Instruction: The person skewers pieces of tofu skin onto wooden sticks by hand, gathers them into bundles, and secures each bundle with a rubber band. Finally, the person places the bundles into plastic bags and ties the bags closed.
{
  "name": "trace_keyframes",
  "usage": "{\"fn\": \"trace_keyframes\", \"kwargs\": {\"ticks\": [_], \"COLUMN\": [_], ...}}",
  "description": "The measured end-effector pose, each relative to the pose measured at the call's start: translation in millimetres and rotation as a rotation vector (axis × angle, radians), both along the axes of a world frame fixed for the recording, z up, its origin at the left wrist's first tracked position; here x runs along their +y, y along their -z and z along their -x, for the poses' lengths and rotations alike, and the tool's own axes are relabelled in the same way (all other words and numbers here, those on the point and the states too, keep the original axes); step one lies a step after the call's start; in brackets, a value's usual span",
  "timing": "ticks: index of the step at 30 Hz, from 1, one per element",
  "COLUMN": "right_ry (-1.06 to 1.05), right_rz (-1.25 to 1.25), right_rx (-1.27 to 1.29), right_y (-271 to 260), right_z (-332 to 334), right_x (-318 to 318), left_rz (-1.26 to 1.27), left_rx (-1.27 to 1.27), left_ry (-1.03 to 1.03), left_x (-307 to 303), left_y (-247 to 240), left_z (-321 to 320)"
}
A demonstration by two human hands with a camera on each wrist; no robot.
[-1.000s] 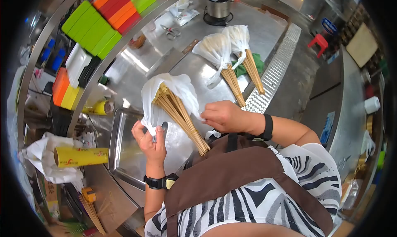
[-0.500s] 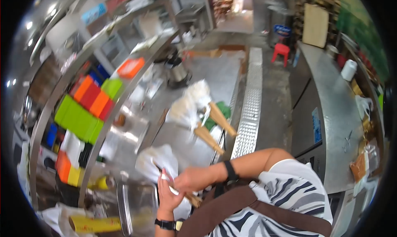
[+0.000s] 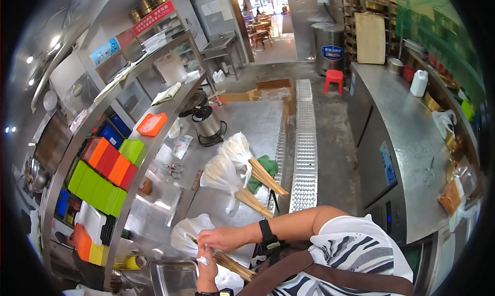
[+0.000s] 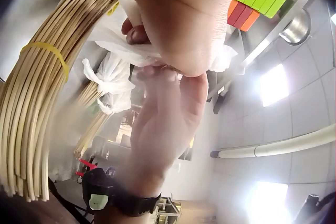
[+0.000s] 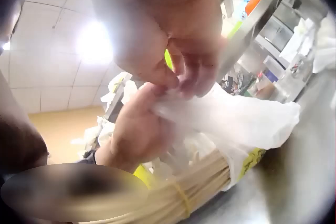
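In the head view, a bundle of bamboo skewers (image 3: 233, 265) lies with its far end inside a white plastic bag (image 3: 184, 235). A yellow rubber band (image 4: 48, 50) circles the sticks in the left wrist view. My right hand (image 3: 223, 238) and my left hand (image 3: 208, 271) meet over the bag's mouth, beside the skewers. Both grip the gathered plastic with curled fingers, as the right wrist view shows of the bag (image 5: 252, 119). A white end of plastic pokes out by the left hand. The skewers' wrapped ends are hidden.
Two more bagged skewer bundles (image 3: 253, 203) lie farther along the steel table (image 3: 258, 120), near a green cloth (image 3: 269, 164). A steel pot (image 3: 206, 121) and scissors (image 3: 176, 168) sit beyond. A metal tray (image 3: 175, 265) is at the near left, below a shelf of coloured boxes (image 3: 98, 187).
My hands were apart, spreading the bag's edges beside the skewers; they have come together and gather the plastic around the bundle. The head view has tilted up toward the room.
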State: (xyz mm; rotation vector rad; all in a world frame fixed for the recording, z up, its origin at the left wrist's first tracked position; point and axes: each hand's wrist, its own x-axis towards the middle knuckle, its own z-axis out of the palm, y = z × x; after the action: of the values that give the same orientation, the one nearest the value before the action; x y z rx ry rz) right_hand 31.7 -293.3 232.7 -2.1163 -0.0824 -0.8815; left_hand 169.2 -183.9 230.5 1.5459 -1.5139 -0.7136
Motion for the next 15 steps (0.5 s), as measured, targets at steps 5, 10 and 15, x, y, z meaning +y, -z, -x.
{"fn": "trace_keyframes", "kwargs": {"ticks": [5,10,15], "right_ry": [0.075,0.105,-0.018], "right_rz": [0.118,0.175,0.162], "right_rx": [-0.016,0.081,0.014], "right_y": [14,13,12], "right_z": [-13,-13,-12], "right_x": [-5,0,-7], "left_rz": [-0.017,-0.048,0.007], "left_rx": [0.031,0.009,-0.058], "left_ry": [0.001,-0.013,-0.032], "left_x": [1,5,11], "left_y": [-4,1,-1], "left_z": [2,5,3]}}
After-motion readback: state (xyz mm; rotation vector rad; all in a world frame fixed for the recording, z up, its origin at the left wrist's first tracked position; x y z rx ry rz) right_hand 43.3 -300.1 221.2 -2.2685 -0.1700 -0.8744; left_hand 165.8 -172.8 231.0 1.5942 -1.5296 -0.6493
